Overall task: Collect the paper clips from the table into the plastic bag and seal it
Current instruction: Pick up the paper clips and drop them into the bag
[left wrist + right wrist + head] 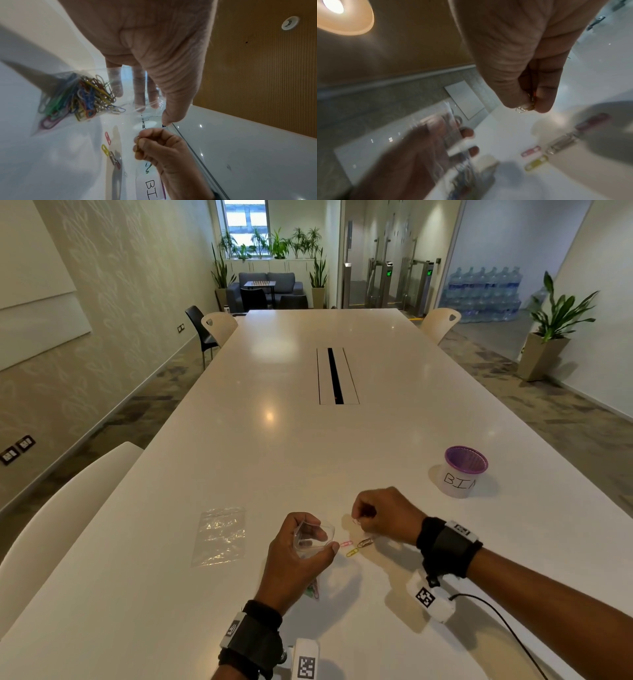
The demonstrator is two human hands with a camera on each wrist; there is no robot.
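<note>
My left hand [301,546] holds a clear plastic bag [313,534] with its mouth spread wide; a bunch of coloured paper clips [77,98] sits in the bag's bottom. Just right of the mouth, my right hand [368,517] pinches a paper clip [137,144] between thumb and fingertips [544,100], a little above the table. Three loose clips lie on the white table [308,440] between the hands: a pink clip [346,543], a yellow clip [352,552] and a dark clip [365,542].
A second clear bag [219,535] lies flat on the table left of my left hand. A purple-rimmed cup marked BIN [460,472] stands at the right. A cable slot [337,376] runs down the table's middle. Chairs flank the table.
</note>
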